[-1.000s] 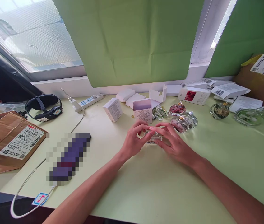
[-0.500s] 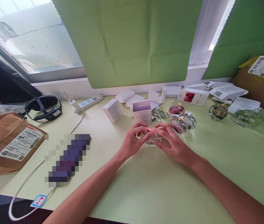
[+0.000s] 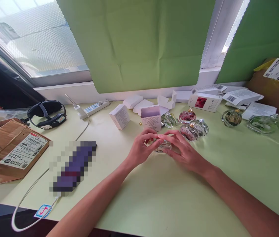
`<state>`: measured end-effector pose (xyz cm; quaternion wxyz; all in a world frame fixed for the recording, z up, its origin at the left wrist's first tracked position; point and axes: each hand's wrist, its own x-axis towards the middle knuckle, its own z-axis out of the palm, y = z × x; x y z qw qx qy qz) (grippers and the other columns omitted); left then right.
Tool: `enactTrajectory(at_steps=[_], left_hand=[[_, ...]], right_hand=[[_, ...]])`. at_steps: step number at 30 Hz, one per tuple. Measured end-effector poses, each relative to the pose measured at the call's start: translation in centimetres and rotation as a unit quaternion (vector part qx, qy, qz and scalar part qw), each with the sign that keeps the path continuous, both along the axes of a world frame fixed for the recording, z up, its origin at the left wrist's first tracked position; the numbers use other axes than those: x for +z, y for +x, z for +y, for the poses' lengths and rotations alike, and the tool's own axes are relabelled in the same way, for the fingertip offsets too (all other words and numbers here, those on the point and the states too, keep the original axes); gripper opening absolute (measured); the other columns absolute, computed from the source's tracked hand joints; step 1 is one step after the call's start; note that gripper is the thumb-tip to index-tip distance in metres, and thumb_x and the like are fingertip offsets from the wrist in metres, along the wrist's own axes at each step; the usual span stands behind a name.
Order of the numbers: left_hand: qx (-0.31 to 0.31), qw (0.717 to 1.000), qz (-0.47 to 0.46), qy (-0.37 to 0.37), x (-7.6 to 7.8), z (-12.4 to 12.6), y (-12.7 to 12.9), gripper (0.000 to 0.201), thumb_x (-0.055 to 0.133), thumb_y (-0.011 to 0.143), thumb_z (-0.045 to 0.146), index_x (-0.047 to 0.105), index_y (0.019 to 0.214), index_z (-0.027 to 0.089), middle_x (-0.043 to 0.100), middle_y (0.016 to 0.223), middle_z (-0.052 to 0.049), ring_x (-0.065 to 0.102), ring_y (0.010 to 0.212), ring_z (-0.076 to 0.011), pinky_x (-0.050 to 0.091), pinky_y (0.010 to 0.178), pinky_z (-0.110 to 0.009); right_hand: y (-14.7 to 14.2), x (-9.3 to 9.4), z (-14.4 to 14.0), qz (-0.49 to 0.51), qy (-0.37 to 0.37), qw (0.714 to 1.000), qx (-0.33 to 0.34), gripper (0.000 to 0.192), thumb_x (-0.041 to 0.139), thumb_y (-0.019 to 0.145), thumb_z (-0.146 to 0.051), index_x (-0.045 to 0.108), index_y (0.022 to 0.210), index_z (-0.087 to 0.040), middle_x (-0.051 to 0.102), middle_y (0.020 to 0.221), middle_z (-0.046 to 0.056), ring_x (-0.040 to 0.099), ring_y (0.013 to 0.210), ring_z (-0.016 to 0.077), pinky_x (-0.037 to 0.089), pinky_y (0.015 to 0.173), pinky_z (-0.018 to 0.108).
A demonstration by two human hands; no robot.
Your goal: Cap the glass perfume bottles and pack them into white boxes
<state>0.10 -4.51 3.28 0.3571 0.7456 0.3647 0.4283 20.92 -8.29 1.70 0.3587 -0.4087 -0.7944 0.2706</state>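
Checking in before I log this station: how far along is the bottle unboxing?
Looks about midway, as a guess. Done: several glass bottles stand out on the table, with an open box and flattened boxes behind. In hand: the left hand and right hand hold a clear bottle together. Left: one closed box and a red-printed box appear unopened.

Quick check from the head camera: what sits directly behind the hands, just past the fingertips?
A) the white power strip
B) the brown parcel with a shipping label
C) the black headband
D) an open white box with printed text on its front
D: the open white box stands just beyond where the left hand and right hand meet over a small clear glass bottle; the other three lie far to the left.
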Motion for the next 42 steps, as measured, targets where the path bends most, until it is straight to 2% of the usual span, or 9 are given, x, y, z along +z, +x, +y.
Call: enactTrajectory(at_steps=[6,9,13,16,19,24,29,34,42], left_hand=[[-0.007,1.000,0.009,-0.002,0.0,0.2,-0.2,0.020,0.069,0.088,0.039,0.077,0.093,0.022,0.062,0.091,-0.004,0.045,0.066,-0.0090,0.040,0.057,-0.024],[-0.002,1.000,0.011,0.008,-0.2,0.2,-0.2,0.020,0.069,0.088,0.039,0.077,0.098,0.023,0.063,0.092,-0.004,0.047,0.068,-0.0093,0.041,0.058,-0.023],[0.000,0.999,0.016,0.028,-0.3,0.2,-0.2,0.023,0.070,0.088,0.036,0.075,0.108,0.025,0.062,0.096,-0.005,0.052,0.072,-0.0097,0.045,0.062,-0.023],[-0.005,0.998,0.020,0.055,-0.2,0.2,-0.3,0.035,0.071,0.088,0.030,0.067,0.123,0.026,0.065,0.107,-0.007,0.057,0.079,-0.0112,0.048,0.066,-0.024],[-0.023,0.992,0.031,0.123,-0.3,0.3,-0.4,0.043,0.070,0.089,0.023,0.060,0.131,0.026,0.068,0.112,-0.008,0.060,0.090,-0.0145,0.050,0.072,-0.027],[-0.044,0.978,0.034,0.203,-0.4,0.5,-0.5,0.030,0.062,0.093,0.014,0.069,0.120,0.026,0.072,0.111,-0.007,0.063,0.100,-0.0172,0.053,0.085,-0.033],[-0.018,0.980,0.017,0.196,-0.3,0.3,-0.1,0.026,0.063,0.093,0.015,0.073,0.113,0.027,0.074,0.102,-0.006,0.064,0.094,-0.0168,0.055,0.078,-0.032],[-0.002,0.984,0.020,0.180,0.1,0.0,0.0,0.020,0.065,0.092,0.019,0.075,0.107,0.026,0.074,0.099,-0.006,0.064,0.090,-0.0162,0.055,0.070,-0.028],[0.005,0.971,0.047,0.232,0.3,0.1,0.0,0.019,0.065,0.091,0.018,0.075,0.106,0.025,0.073,0.100,-0.007,0.065,0.089,-0.0161,0.055,0.073,-0.030]], right_hand=[[-0.1,0.2,-0.1,-0.012,0.017,1.000,-0.001,0.046,0.048,0.101,-0.037,0.044,0.146,-0.046,0.045,0.138,0.005,0.056,0.123,0.0229,0.052,0.103,0.043],[-0.3,-0.1,-0.1,0.009,0.014,1.000,-0.025,0.051,0.051,0.099,-0.039,0.039,0.148,-0.046,0.044,0.142,0.004,0.057,0.121,0.0225,0.052,0.103,0.043],[-0.5,-0.8,0.0,0.056,-0.065,0.995,-0.051,0.064,0.055,0.097,-0.046,0.027,0.154,-0.042,0.058,0.130,0.005,0.064,0.105,0.0208,0.055,0.096,0.044],[-0.5,-1.0,0.0,0.065,-0.097,0.992,-0.055,0.063,0.055,0.096,-0.049,0.030,0.153,-0.040,0.060,0.126,0.006,0.067,0.100,0.0211,0.056,0.093,0.046],[-0.5,-1.0,0.0,0.063,-0.098,0.991,-0.063,0.062,0.055,0.096,-0.051,0.031,0.152,-0.041,0.060,0.126,0.006,0.066,0.103,0.0223,0.056,0.092,0.047],[-0.4,-1.0,0.2,0.070,-0.067,0.993,-0.065,0.063,0.056,0.095,-0.049,0.031,0.152,-0.040,0.062,0.123,0.006,0.066,0.106,0.0225,0.054,0.094,0.046],[-0.5,-1.3,0.2,0.062,-0.058,0.994,-0.065,0.063,0.055,0.096,-0.048,0.030,0.153,-0.040,0.062,0.123,0.006,0.067,0.101,0.0216,0.056,0.092,0.045],[-0.7,-1.2,0.1,0.067,-0.040,0.995,-0.065,0.061,0.055,0.097,-0.046,0.031,0.153,-0.040,0.063,0.124,0.005,0.063,0.113,0.0228,0.054,0.095,0.044],[-0.8,-1.1,0.1,0.077,-0.035,0.994,-0.071,0.062,0.056,0.097,-0.044,0.030,0.153,-0.041,0.065,0.122,0.004,0.062,0.113,0.0220,0.054,0.097,0.045]])
